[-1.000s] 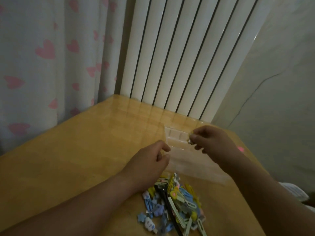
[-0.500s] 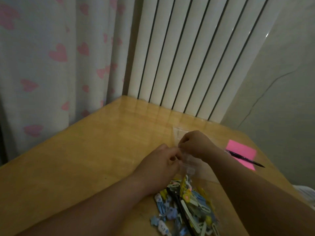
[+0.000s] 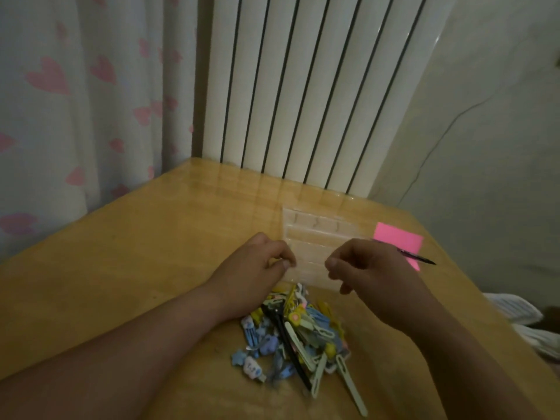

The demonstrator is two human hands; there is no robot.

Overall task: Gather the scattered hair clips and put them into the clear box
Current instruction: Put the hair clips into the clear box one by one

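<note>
Dim light all round. Upper left, a pale curtain (image 3: 75, 116) dotted with pink hearts hangs to the wooden desk (image 3: 136, 253). Centre top, a white ribbed radiator (image 3: 303, 86) stands against the desk's far edge. On the right is a plain grey wall (image 3: 500, 177) with a thin dark line (image 3: 439, 137) running down it.

Body in view: left hand (image 3: 257, 268) and right hand (image 3: 369, 274), both bare, plus both forearms. Bare skin on the left forearm (image 3: 136, 353) from wrist to bottom-left frame edge, and on the right forearm (image 3: 469, 368) to the bottom-right edge. Nails short and plain on the left thumb (image 3: 285, 263) and right thumb (image 3: 332, 262). Light is dim, so finer detail isn't readable.
</note>
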